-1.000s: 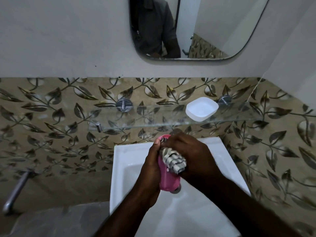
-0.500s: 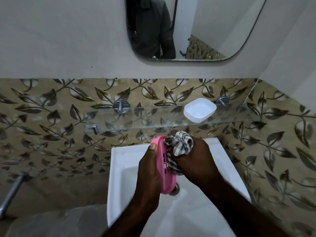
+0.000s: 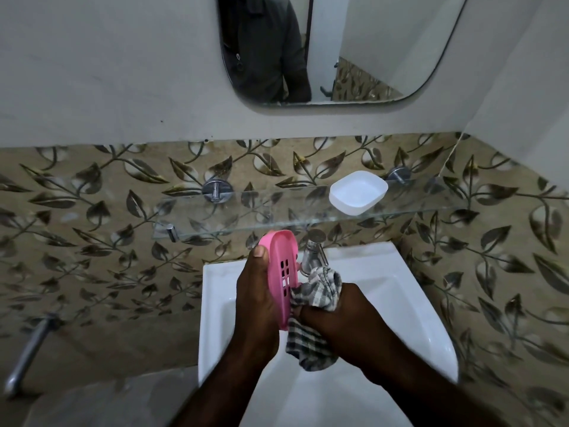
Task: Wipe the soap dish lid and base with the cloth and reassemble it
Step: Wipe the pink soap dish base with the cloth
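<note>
Over the white sink [image 3: 400, 303]: you hold both hands above the bowl, touching none of it.
Glass shelf [image 3: 246, 217]: it is fixed to the wall beyond the sink and carries the white base [image 3: 357, 192] near its right end, open side up, well apart from your hands.
Right hand [image 3: 348, 315]: your fingers are curled round the bunched check cloth [image 3: 320, 288], pressing it to the lid's near half; a tail hangs below.
Left hand [image 3: 261, 303]: your fingers wrap behind the pink slotted lid [image 3: 281, 260], with the thumb on its far rim.
Lid: it stands on edge, long axis running away from you, slotted face turned right towards the cloth.
Relation: the bare far half lies straight ahead of your right fingers, so I judge the stroke goes along that axis. The base is nearer your right hand.
Change: half a second ago the cloth sat at the lid's far end. It has since slid to the near end, baring the slots.
</note>
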Available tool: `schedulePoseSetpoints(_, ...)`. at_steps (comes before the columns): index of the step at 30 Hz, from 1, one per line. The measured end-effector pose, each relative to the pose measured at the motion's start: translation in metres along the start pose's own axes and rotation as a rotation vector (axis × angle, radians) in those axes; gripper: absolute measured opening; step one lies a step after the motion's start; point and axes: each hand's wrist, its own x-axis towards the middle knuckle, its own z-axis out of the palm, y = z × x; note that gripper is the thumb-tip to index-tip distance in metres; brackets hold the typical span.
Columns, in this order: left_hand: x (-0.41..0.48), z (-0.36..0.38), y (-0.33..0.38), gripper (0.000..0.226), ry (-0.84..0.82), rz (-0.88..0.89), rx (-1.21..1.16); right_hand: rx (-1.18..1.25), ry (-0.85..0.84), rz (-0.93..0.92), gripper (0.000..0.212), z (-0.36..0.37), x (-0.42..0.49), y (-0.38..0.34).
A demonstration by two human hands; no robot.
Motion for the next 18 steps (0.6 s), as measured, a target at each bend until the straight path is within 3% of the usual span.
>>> schedulePoseSetpoints(2,0.002,-0.001,0.000,0.048,0.029,0.006,-0.009,0.006,-0.013,0.000,0.012,0.003,-0.003,-0.002)
schedulePoseSetpoints(7,0.006,-0.005,-0.002,0.082,0.063,-0.099,-0.090,0.084,-0.081,0.017,0.016,0.013,-0.008,-0.007)
schedulePoseSetpoints(9,0.007,-0.006,-0.001,0.070,-0.006,-0.184,-0.169,0.160,-0.028,0.001,0.016,0.013,-0.005,-0.016)
schedulePoseSetpoints(13,0.004,-0.004,-0.003,0.054,-0.200,-0.274,-0.171,0.042,0.330,-0.160,0.016,-0.004,0.024,-0.031)
schedulePoseSetpoints(15,0.006,-0.004,-0.002,0.052,-0.220,-0.297,-0.157,-0.015,0.306,-0.230,0.009,-0.007,0.032,-0.036)
schedulePoseSetpoints(18,0.010,-0.005,0.000,0.052,-0.237,-0.322,-0.152,-0.075,0.135,-0.344,0.016,0.002,0.032,-0.035)
